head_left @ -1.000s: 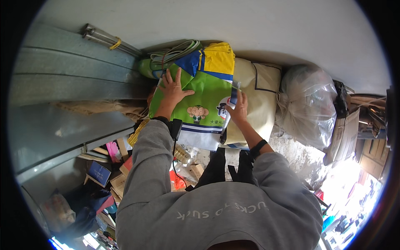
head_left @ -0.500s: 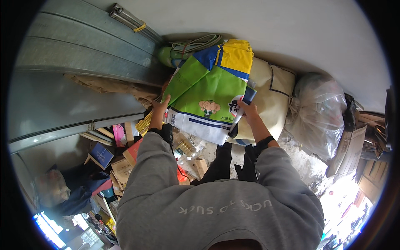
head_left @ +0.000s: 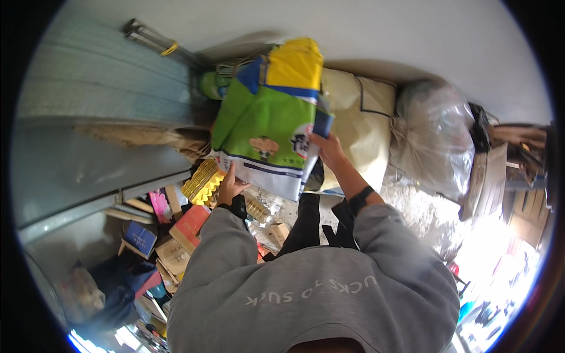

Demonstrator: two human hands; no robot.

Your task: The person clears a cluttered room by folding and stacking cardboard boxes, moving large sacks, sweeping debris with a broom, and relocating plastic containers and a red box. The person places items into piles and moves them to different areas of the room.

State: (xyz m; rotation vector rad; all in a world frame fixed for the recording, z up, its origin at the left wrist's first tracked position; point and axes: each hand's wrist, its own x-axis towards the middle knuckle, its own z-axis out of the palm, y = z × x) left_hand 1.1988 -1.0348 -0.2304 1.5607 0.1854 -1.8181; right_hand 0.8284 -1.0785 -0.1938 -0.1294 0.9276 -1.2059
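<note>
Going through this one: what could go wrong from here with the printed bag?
The printed bag might flop over at its yellow top, since the left grip is near its lower left corner and the right grip on its right edge. A foot might catch on the plastic bottle near the legs.

The green bag (head_left: 271,117) at 12 o'clock looks like smooth plastic. The see-through bag (head_left: 435,141) near 3 is crinkly, shiny plastic. At 10, the grey panel (head_left: 112,88) looks like dull metal. The sweatshirt (head_left: 312,282) at 6 is matt cloth.
</note>
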